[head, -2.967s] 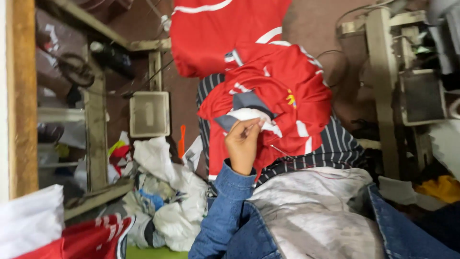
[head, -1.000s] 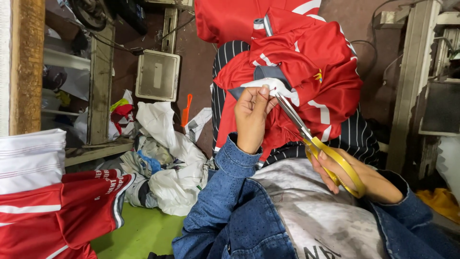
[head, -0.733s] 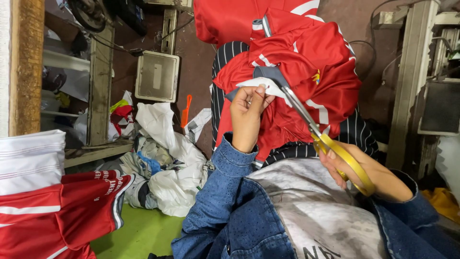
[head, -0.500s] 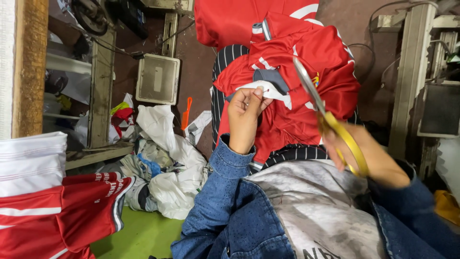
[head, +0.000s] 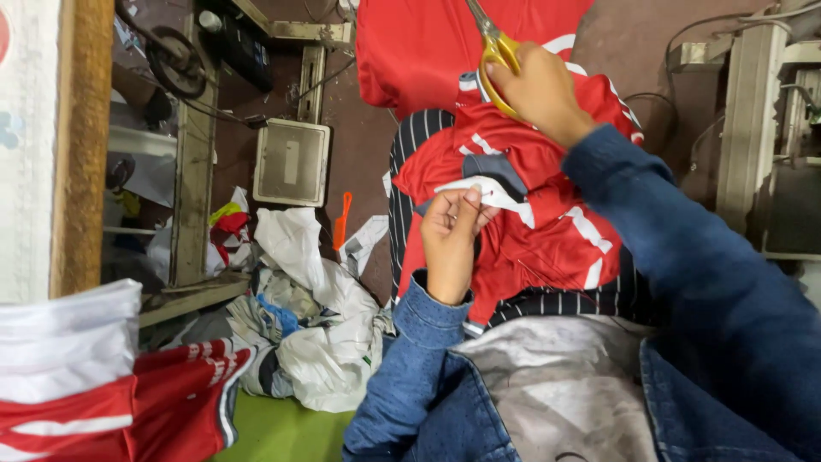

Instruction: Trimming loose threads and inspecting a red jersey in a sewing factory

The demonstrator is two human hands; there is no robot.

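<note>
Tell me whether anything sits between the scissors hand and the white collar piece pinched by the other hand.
Nothing visible does. The right hand holds the yellow-handled scissors up above; only open red shirt fabric lies between it and the white collar piece that the left hand pinches.

— Where does the one view look from?

— From the person's head, tilted steeply down over the lap, close in. The red shirt (head: 522, 214) on the knees fills the middle.

— Which way does it face?

— Forward and down past the shirt to the floor (head: 359, 145). Left of the shirt lie a heap of white rags (head: 325, 334) and a grey pedal plate (head: 291, 162); right of it stands a pale machine frame (head: 753, 128).

— Any second view?

— None, only the head camera.
</note>
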